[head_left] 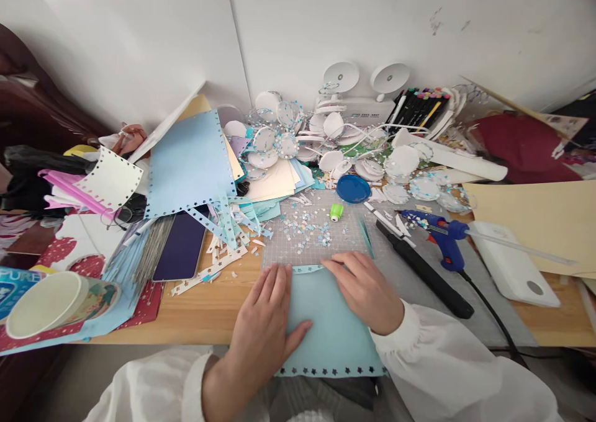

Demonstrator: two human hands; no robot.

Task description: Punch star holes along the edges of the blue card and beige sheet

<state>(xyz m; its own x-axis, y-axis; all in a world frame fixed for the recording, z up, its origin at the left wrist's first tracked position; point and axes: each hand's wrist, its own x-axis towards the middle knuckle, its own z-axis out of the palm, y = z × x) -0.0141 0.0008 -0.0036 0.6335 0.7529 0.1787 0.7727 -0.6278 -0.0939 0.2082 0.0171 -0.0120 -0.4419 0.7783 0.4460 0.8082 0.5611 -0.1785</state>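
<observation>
A light blue paper sheet (333,323) lies at the table's front edge, its lower end hanging over, with a row of star-shaped holes along that end. Its far edge is folded over into a narrow strip that shows more star holes. My left hand (265,323) rests flat on the sheet's left side, thumb spread from the fingers. At the far right corner, the fingers of my right hand (361,285) are bent together on the folded edge. Beyond the sheet, small punched paper stars (307,229) and a green punch (336,211) lie on the grey mat (279,248).
On the right are a blue glue gun (444,236) with its cord, a black tool (423,270) and a white device (512,264). A paper cup (51,304) and dark phone (180,245) are left. White discs (333,161) crowd the back.
</observation>
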